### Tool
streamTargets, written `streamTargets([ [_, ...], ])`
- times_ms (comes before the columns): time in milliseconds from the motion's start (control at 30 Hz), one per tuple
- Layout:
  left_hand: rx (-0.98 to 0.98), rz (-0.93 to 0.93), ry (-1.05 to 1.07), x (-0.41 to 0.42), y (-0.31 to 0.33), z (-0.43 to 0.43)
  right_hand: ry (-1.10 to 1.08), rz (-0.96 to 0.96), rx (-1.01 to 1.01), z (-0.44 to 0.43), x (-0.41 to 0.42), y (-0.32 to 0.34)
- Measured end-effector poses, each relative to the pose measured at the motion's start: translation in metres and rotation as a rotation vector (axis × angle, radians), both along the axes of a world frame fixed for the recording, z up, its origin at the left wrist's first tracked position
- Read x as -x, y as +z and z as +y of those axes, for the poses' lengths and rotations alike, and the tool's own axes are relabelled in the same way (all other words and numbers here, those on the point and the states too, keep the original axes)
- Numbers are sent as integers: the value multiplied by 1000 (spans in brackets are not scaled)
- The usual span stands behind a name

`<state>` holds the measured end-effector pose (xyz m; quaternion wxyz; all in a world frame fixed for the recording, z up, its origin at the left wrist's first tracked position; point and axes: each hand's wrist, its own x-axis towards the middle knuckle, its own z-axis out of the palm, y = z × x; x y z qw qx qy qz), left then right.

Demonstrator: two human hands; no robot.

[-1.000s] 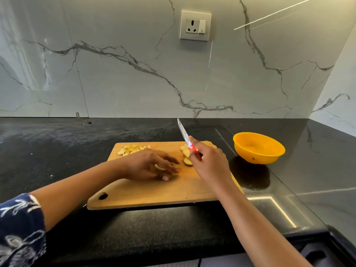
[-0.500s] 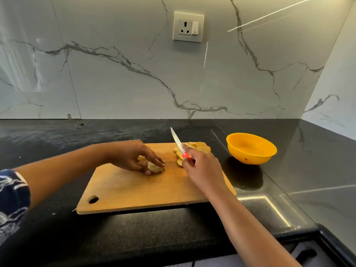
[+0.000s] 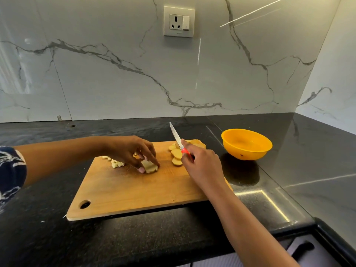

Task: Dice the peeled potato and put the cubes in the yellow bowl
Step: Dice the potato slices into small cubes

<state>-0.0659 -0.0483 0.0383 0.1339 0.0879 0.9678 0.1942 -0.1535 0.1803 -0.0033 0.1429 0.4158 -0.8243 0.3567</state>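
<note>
A wooden cutting board lies on the black counter. My left hand pinches a small stack of potato slices at the board's middle. Behind that hand sits a little heap of potato cubes. More round potato slices lie at the board's far right. My right hand grips a red-handled knife, blade pointing up and away, just right of the slices. The yellow bowl stands on the counter to the right of the board, with nothing visible inside.
The black counter runs to a marble backsplash with a wall socket. The counter's front edge drops off at the lower right, where a drawer handle shows. A marble side wall closes the right corner.
My left hand has drawn the slice stack toward the board's middle and uncovered the cubes behind it. The knife hand stays beside the round slices. The camera shifted slightly.
</note>
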Motion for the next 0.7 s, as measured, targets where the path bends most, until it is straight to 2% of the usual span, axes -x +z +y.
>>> streamTargets([
  [200, -21, 109, 179, 2, -3, 12, -14, -7, -1, 1, 0, 0],
  [333, 41, 216, 391, -4, -15, 22, -22, -13, -21, 1, 0, 0],
  [500, 207, 426, 608, -14, -33, 44, -16, -15, -70, 2, -3, 1],
  [600, 419, 501, 591, -20, -37, 51, 14, -57, -112, 3, -7, 3],
  [700, 463, 490, 600, -32, -36, 47, 100, -123, -158, 7, -12, 6],
])
